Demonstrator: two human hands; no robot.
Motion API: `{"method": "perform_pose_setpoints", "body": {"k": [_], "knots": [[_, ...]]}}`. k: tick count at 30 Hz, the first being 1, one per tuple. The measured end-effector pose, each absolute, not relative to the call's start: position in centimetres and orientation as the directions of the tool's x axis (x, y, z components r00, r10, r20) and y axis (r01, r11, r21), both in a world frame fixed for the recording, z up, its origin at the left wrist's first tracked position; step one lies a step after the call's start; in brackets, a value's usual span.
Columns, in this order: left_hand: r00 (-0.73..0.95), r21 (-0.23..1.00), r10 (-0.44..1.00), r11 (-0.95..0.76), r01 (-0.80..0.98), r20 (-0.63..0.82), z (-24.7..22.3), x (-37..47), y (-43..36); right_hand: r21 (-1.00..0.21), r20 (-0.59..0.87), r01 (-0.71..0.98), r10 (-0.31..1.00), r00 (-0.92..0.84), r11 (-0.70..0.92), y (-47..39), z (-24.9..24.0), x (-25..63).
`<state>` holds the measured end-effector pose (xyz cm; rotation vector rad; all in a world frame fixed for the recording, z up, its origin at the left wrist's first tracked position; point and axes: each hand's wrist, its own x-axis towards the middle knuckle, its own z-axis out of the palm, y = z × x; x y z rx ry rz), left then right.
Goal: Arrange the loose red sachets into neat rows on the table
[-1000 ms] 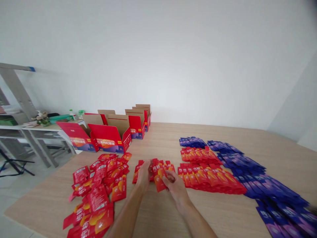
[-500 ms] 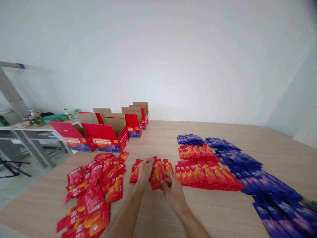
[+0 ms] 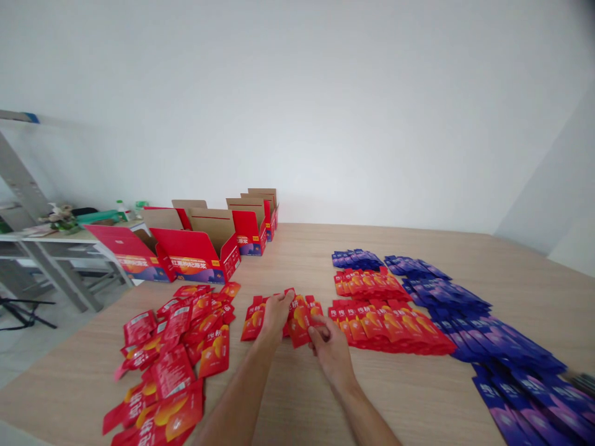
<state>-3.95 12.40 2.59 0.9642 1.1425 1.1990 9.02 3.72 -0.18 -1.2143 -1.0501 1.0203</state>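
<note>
Between my hands a red packet (image 3: 299,319) with orange fruit print lies tilted over a short row of red packets (image 3: 253,317). My left hand (image 3: 277,313) pinches its top edge. At its lower right edge, the fingers of my right hand (image 3: 328,344) are closed on the same packet. A loose pile of red packets (image 3: 176,359) lies left of my hands, some face down. To the right, overlapping red packets (image 3: 395,325) lie in two rows.
Fanned blue packets (image 3: 502,347) cover the right part of the wooden table (image 3: 297,254). Open red boxes (image 3: 190,257) with raised flaps stand at the back left. Beyond them is a side table (image 3: 83,235) with a bottle and flowers.
The held packet has shifted slightly up and right and tilted more, its top swung toward the left. My right hand has moved a little right with it.
</note>
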Motion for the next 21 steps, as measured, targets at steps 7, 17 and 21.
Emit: {"method": "perform_pose_setpoints", "body": {"k": [7,17,21], "knots": [[0.137,0.998,0.989,0.060,0.020,-0.062,0.2,-4.2,9.7,-0.996,0.089,-0.001,0.954,0.286,0.093,4.8,-0.8,10.9],[0.290,0.675,0.935,-0.347,0.651,0.202,-1.5,-2.4,8.0,-0.585,0.328,0.801,0.941,0.087,0.130,5.0,-2.6,11.5],[0.298,0.521,0.938,-0.347,0.780,0.179,-1.4,-1.7,7.6,-0.457,0.286,0.884,0.957,0.043,0.096,5.3,-2.8,11.4]]}}
